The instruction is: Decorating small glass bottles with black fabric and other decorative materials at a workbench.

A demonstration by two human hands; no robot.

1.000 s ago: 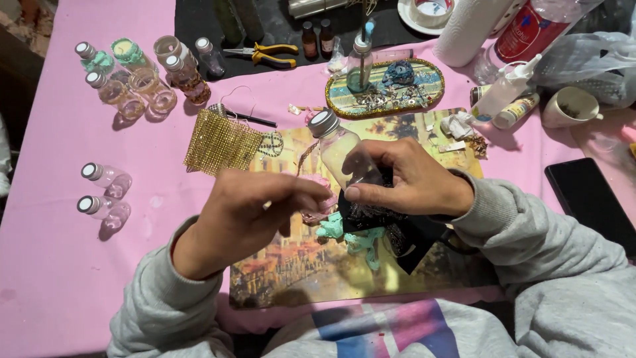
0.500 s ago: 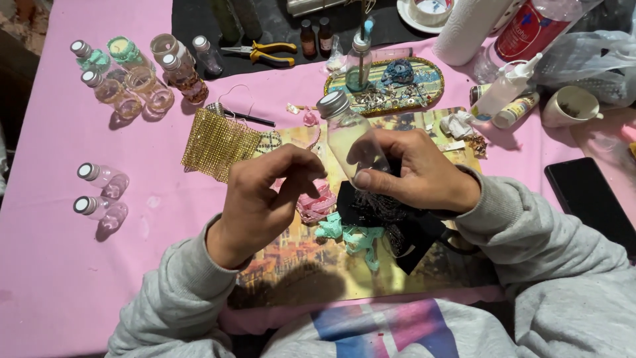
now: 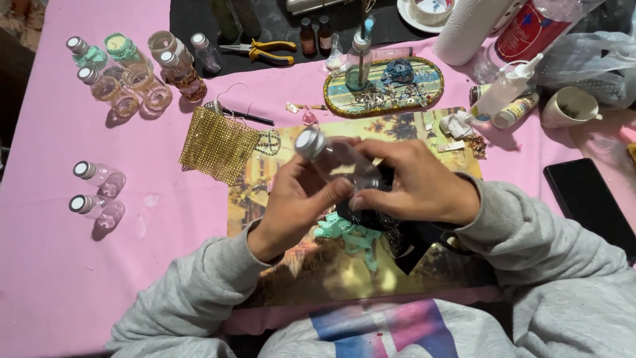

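Left hand: the left hand (image 3: pixel 296 202) comes up from below, thumb and fingers curled around the neck end of a small clear glass bottle (image 3: pixel 341 164), pinching it just under the cap
Right hand: the right hand (image 3: pixel 416 180) lies over the bottle's lower body, fingers folded down and pressed against the glass and against a piece of black lace (image 3: pixel 371 215) bunched at the bottle's base
Bottle: held in the air between both hands, tilted, its silver screw cap (image 3: pixel 310 142) pointing up and to the left, right above the picture mat (image 3: pixel 318 265)
Under the hands: a mint-green lace scrap (image 3: pixel 351 233) lies on the mat just below the black lace, partly covered by it
Left of the mat: a square of gold mesh (image 3: pixel 218 142) sits on the pink tablecloth (image 3: pixel 99 278), touching the mat's corner
Far left: two small capped bottles (image 3: pixel 96 191) lie on their sides, well apart from the hands
Top left: a cluster of decorated bottles (image 3: pixel 136 69) stands together, with yellow-handled pliers (image 3: pixel 265 52) just to their right
Top centre: an oval tray (image 3: pixel 384 86) holds a bottle and small trinkets
Right edge: a dark phone (image 3: pixel 589 202) lies flat near the right sleeve, a white mug (image 3: pixel 570 106) beyond it
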